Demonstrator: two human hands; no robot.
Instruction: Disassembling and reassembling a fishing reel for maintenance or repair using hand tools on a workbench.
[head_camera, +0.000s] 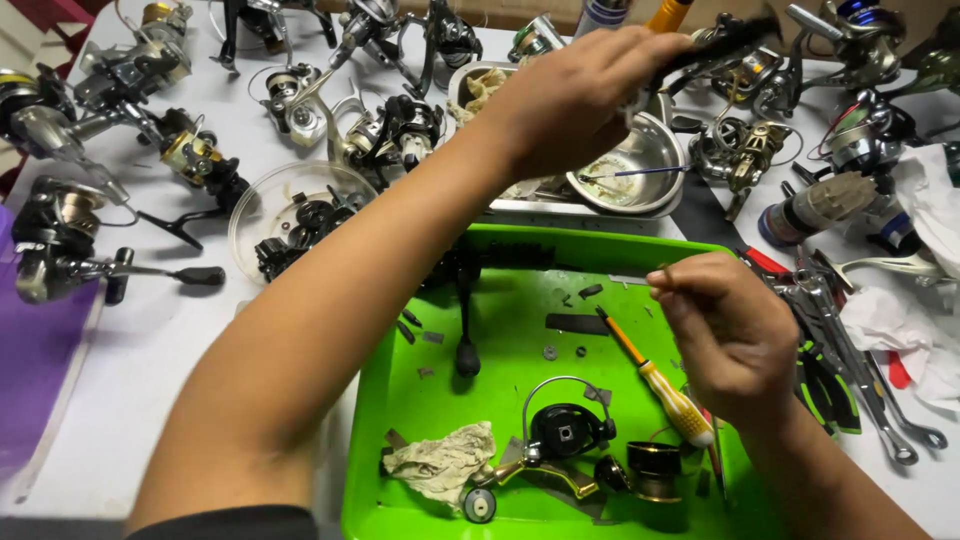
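Black elongated reel part (715, 45), narrow and dark, is held at the far edge of the table, above the round stainless-steel bowl (632, 170). It is gripped by the left hand (575, 95), whose fingers are closed around one end; how firmly cannot be told, since the fingertips are hidden behind the knuckles. The left forearm is stretched across the bright green plastic tray (400, 400).

The right hand (725, 325) is raised over the tray's right side with thumb and forefinger pinched together. A small thin piece appears to be nipped between them, but it is too small to be identified.

Risks, as judged:
- A slip of the black part would be likely to drop it into the bowl, where a thin blue-handled brush (640, 172) rests in some residue; contamination would follow.
- The pinched piece, if released, could be lost among the scraps and small washers scattered on the tray floor.
- The yellow-handled screwdriver (660, 385) lies just beside the right wrist and could be knocked against the partly dismantled black fishing reel (565, 432) near the tray's front.
- The reaching forearm passes close over the clear round plastic lid (262, 195) holding dark parts; a lowered elbow could be expected to upset it.
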